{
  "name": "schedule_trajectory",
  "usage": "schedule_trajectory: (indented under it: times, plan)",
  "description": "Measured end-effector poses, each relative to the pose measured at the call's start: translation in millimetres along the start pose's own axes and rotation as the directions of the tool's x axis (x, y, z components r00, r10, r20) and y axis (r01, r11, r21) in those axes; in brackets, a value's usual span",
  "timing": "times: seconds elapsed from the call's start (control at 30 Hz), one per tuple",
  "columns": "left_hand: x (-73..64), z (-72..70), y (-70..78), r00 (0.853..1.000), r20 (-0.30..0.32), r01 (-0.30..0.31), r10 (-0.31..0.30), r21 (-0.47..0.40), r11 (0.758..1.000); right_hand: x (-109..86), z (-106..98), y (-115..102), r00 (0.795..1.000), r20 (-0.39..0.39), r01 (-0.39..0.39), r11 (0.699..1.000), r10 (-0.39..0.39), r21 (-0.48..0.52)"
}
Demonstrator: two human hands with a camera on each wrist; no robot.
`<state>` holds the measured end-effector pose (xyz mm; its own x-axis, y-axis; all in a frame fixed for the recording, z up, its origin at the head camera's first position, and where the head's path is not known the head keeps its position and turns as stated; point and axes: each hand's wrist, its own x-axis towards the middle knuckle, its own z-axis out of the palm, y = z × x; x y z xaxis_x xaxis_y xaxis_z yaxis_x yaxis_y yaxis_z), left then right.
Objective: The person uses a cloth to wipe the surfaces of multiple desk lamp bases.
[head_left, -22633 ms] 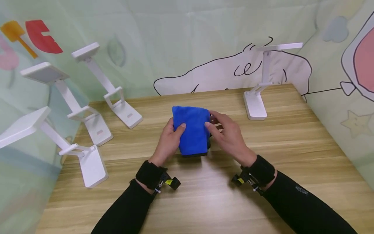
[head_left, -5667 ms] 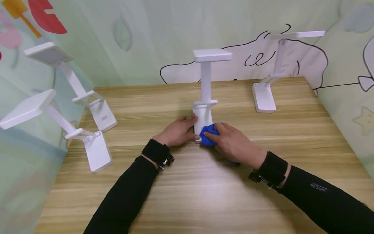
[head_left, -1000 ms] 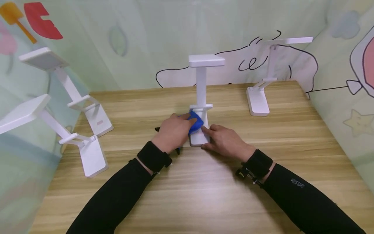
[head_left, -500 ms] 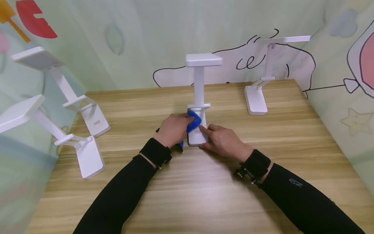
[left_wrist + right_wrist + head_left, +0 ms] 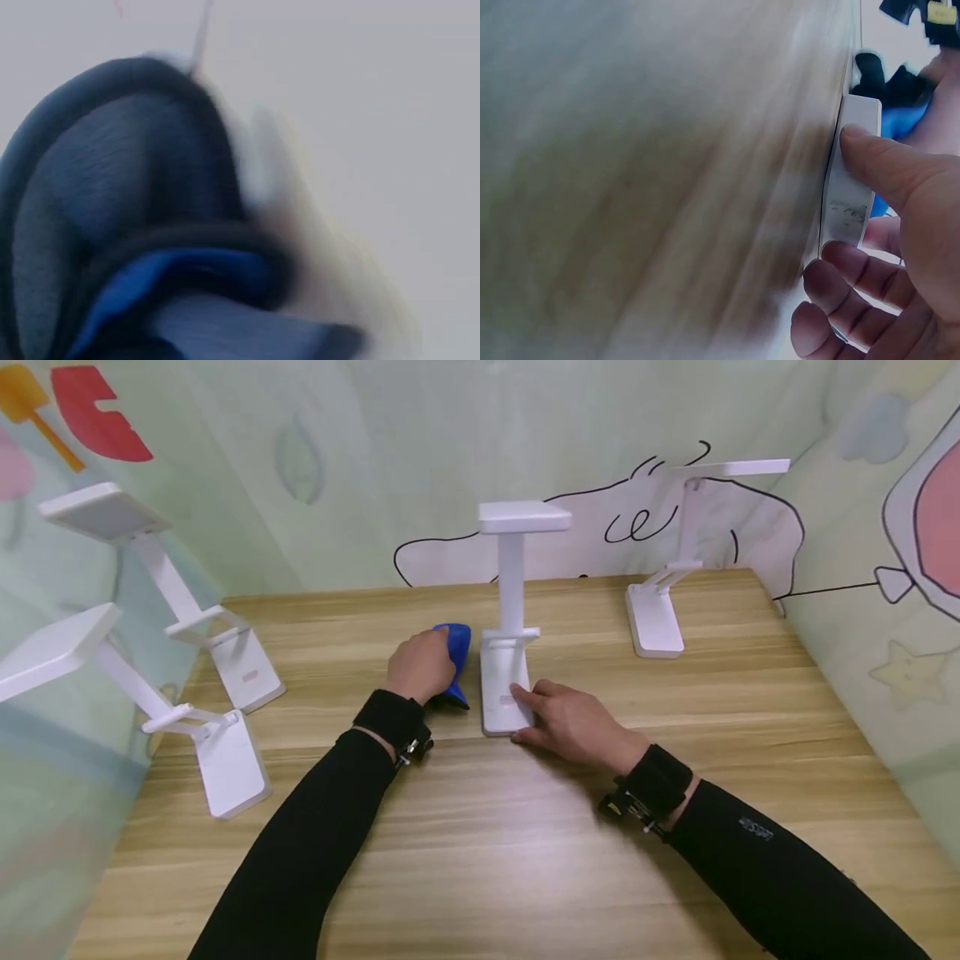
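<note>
A white folding desk lamp (image 5: 507, 685) stands upright in the middle of the wooden table. My right hand (image 5: 577, 725) holds its base from the right, thumb at the near end and index finger on top. In the right wrist view, the thumb and curled fingers rest against the base (image 5: 853, 191), whose side carries a dark smudge. Just left of the lamp, my left hand (image 5: 422, 667) grips a bunched blue cloth (image 5: 457, 650), apart from the base. The left wrist view shows the cloth's dark underside and black edging (image 5: 112, 165), blurred; the left fingertips are hidden.
Two more white desk lamps stand at the left, a nearer one (image 5: 231, 768) and a farther one (image 5: 247, 670). Another lamp (image 5: 655, 620) is at the back right. A printed curtain (image 5: 360, 468) hangs behind the table (image 5: 480, 860).
Over the last half second, my left hand has drawn the cloth left, off the lamp's base. My right hand stays put. Earlier, the right hand had the cloth, and this lamp stood at the back left.
</note>
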<state>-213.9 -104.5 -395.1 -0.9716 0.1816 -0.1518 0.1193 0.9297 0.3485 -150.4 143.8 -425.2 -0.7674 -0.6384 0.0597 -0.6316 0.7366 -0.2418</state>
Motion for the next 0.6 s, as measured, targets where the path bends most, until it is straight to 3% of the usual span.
schedule_trajectory:
  times: [0.1, 0.2, 0.43, 0.6]
  plan:
    - [12.3, 6.9, 6.0, 1.0, -0.012, -0.027, 0.027, -0.019, 0.999, 0.1, 0.0, 0.4, 1.0, 0.0, 0.004, 1.0, -0.004, 0.002]
    - [14.9, 10.1, 9.7, 0.998, -0.001, -0.058, 0.058, -0.035, 0.998, 0.6, 0.9, 0.4, 1.0, -0.003, 0.004, 1.0, -0.004, 0.013]
    - [3.9, 8.5, 6.6, 0.996, 0.046, -0.069, 0.076, -0.144, 0.987, 0.5, 2.2, 2.3, 1.0, 0.0, -0.01, 0.998, 0.01, 0.065]
    - [-11.8, 12.7, 7.9, 0.996, 0.043, -0.074, 0.081, -0.153, 0.985, -0.1, 3.5, 3.7, 1.0, -0.011, -0.001, 0.998, 0.002, 0.069]
